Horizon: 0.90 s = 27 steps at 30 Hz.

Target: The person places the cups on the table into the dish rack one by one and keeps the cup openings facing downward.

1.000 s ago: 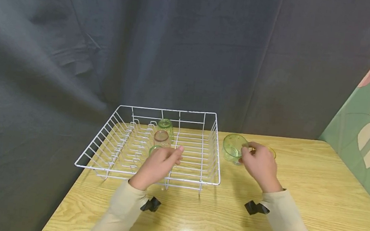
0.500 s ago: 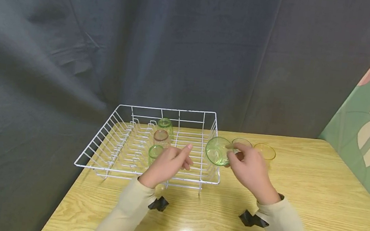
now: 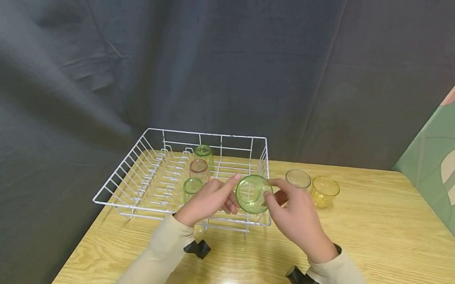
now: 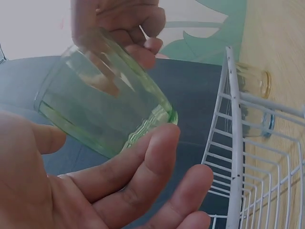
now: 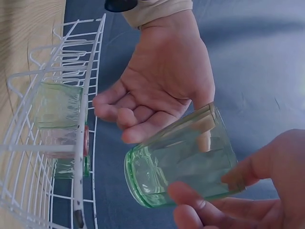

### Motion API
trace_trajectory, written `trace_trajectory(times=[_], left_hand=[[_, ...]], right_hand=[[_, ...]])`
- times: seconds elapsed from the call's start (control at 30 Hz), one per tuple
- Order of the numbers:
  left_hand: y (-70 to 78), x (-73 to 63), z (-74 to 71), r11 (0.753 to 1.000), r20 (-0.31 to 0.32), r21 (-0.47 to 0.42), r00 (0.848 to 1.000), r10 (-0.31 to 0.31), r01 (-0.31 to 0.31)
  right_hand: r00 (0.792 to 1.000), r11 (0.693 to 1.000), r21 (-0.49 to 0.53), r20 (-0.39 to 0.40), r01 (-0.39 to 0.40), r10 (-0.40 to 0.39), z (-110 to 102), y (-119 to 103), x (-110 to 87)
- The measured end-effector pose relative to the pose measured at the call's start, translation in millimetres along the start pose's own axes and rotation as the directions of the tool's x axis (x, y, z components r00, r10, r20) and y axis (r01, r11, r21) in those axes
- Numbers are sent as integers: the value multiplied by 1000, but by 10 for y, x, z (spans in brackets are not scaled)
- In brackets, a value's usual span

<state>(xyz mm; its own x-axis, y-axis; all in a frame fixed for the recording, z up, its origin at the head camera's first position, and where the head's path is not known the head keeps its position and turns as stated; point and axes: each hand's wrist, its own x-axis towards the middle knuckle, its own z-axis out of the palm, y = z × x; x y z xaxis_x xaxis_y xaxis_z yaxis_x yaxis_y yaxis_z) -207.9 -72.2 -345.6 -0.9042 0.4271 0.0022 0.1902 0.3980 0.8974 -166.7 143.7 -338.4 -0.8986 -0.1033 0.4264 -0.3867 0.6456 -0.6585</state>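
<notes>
My right hand (image 3: 296, 214) pinches a pale green drinking glass (image 3: 250, 197) at its rim, thumb on one side and fingers on the other. The glass hangs tilted over the rack's right part, mouth up, its thick base lower, as the right wrist view shows. My left hand (image 3: 209, 200) is beside it, palm toward the glass and fingers loosely extended. In the left wrist view its fingertips (image 4: 164, 138) overlap the lower end of the glass. Just left of my left hand, a green glass (image 3: 192, 187) stands upside down in the rack, partly hidden by that hand.
The white wire dish rack (image 3: 121, 206) stands on the wooden table (image 3: 388, 233). A pinkish glass (image 3: 199, 167) and another green glass (image 3: 203, 152) stand inverted behind the first. Right of the rack are a clear glass (image 3: 298, 177) and an amber glass (image 3: 325, 191), both upright. A dark curtain (image 3: 235, 69) hangs behind.
My right hand has lifted the green glass from beside the rack and carried it left over the rack. My left hand has moved right, toward the glass.
</notes>
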Motion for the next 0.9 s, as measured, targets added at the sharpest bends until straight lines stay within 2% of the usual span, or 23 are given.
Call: trace_trajectory(times=[0.3, 0.47, 0.57, 0.9], left_hand=[[23, 17, -48, 997, 20, 25, 997, -74, 74], [5, 55, -83, 993, 17, 31, 994, -111, 110], [-6, 71, -101, 991, 23, 20, 991, -129, 129], [-32, 135, -145, 988, 62, -38, 987, -149, 151]], right_hand=[[993, 993, -25, 5, 116, -116, 38, 29, -45], [974, 972, -61, 24, 225, -224, 76, 63, -67], [964, 961, -70, 38, 266, -264, 92, 75, -77], [955, 952, -89, 81, 292, -285, 141, 138, -67]])
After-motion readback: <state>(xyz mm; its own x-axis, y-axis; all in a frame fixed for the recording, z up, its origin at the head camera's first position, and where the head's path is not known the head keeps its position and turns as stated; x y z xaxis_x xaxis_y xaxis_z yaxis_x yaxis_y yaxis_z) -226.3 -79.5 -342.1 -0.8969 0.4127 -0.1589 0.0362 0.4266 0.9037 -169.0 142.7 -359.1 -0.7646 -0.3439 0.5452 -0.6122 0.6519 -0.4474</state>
